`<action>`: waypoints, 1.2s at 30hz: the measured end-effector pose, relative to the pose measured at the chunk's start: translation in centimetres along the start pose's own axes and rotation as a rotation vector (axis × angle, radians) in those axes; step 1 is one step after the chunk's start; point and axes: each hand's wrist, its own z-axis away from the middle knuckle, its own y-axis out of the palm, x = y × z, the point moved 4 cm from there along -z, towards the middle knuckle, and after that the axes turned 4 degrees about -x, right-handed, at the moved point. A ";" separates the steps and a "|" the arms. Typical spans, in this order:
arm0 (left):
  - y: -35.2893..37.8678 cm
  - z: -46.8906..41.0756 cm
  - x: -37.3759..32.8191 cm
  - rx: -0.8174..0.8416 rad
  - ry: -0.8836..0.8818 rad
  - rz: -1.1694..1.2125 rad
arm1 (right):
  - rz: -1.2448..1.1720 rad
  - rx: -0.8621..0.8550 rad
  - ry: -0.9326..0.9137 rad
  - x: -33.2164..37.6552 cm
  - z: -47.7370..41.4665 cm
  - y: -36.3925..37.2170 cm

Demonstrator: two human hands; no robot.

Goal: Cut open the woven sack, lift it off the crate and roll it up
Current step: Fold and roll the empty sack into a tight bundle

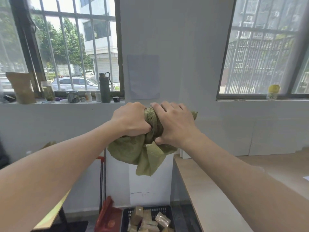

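Observation:
I hold the green woven sack (pixel 142 153) up at chest height in front of the wall. Its upper part is twisted into a tight roll between my hands, and a loose flap hangs below them. My left hand (pixel 132 119) is closed around the left side of the roll. My right hand (pixel 173 123) grips the right side, fingers over the top and thumb underneath. A tip of the sack pokes out past my right hand. Far below, on the floor, stands the black plastic crate (pixel 127 213), filled with several wrapped packets.
A wooden table (pixel 209 190) runs along the right. A red bag (pixel 108 216) leans against the crate's left side, next to a black and red pole. A yellow-edged table (pixel 50 216) is at lower left. Bottles and jars line the window sill (pixel 66 102).

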 end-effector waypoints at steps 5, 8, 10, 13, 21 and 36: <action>0.4 -0.2 -0.2 0.135 -0.026 0.244 | 0.068 -0.113 0.002 -0.2 -0.4 0.1; -0.1 0.1 -1.0 0.238 -0.052 0.440 | 0.104 -0.246 -0.012 -0.6 -0.9 -0.4; -0.4 0.4 -1.2 0.294 -0.071 0.481 | 0.121 -0.290 -0.022 -0.7 -1.0 -0.4; -0.3 0.7 -1.1 0.357 -0.082 0.454 | 0.119 -0.284 -0.020 -0.8 -1.1 0.3; -0.7 2.1 -2.1 0.046 0.173 0.016 | -0.019 0.046 0.133 -1.4 -1.7 0.5; 0.5 1.8 -2.0 -0.312 0.296 -0.421 | -0.286 0.242 0.211 -2.0 -0.5 -0.7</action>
